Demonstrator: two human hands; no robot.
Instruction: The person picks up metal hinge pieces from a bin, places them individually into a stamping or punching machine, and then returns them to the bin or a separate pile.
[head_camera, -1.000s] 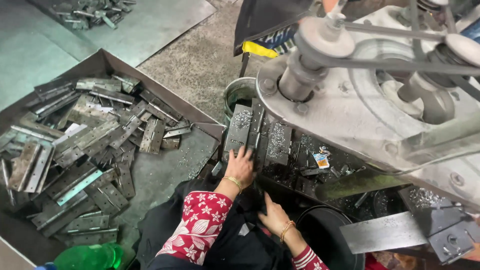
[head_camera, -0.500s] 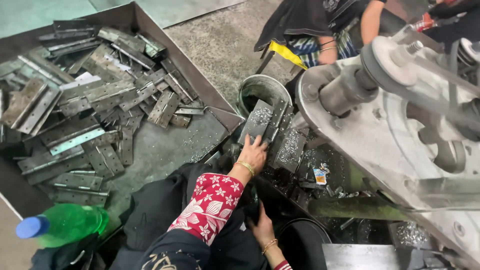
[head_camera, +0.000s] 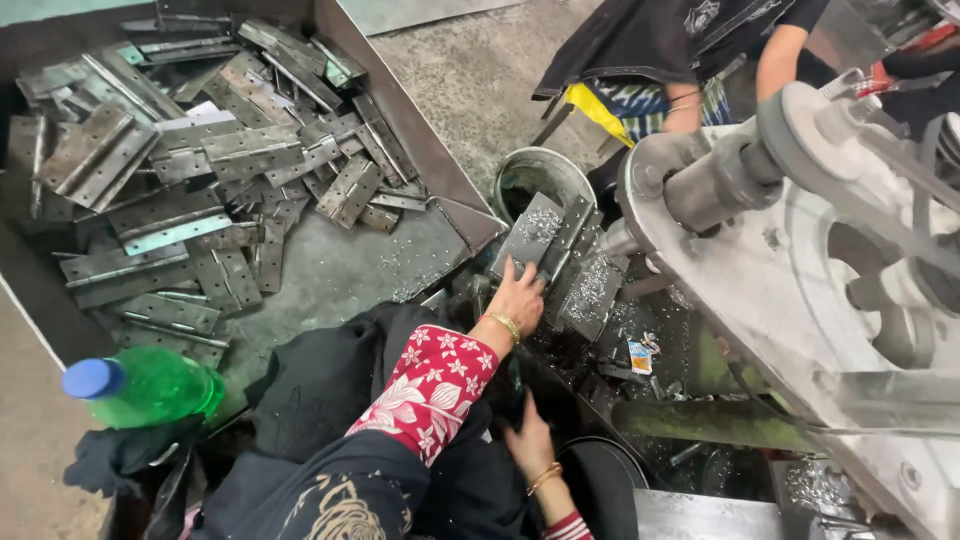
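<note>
Two hands low beside the machine. Left hand (head_camera: 517, 297): fingers spread flat on the lower end of a stack of flat grey steel hinge plates (head_camera: 545, 240) leaning against the machine base. That grip is a press, not closed round anything. Right hand (head_camera: 528, 443) sits below it in shadow next to a dark round container (head_camera: 600, 490); can't tell whether its grip has hold of anything.

Risks, as I read it:
- Plates above the left grip lean loosely and carry bright metal chips. If the press shifts, the top plates could slide down onto the fingers. Sharp edges, bare hands.
- Large grey belt pulley and shaft (head_camera: 800, 130) sit just above and right of the grip, unguarded. The red floral sleeve (head_camera: 425, 385) and gold bangle (head_camera: 505, 325) could catch if the arm lifts.
- Another person's arm (head_camera: 775, 60) is at work beyond the pulley; bumping is possible.
- Swarf on everything near the grip means cuts and poor purchase.

Open steel bin of loose hinge plates (head_camera: 200, 170) lies well left of the grip; green plastic bottle with blue cap (head_camera: 150, 385) lies behind it.
</note>
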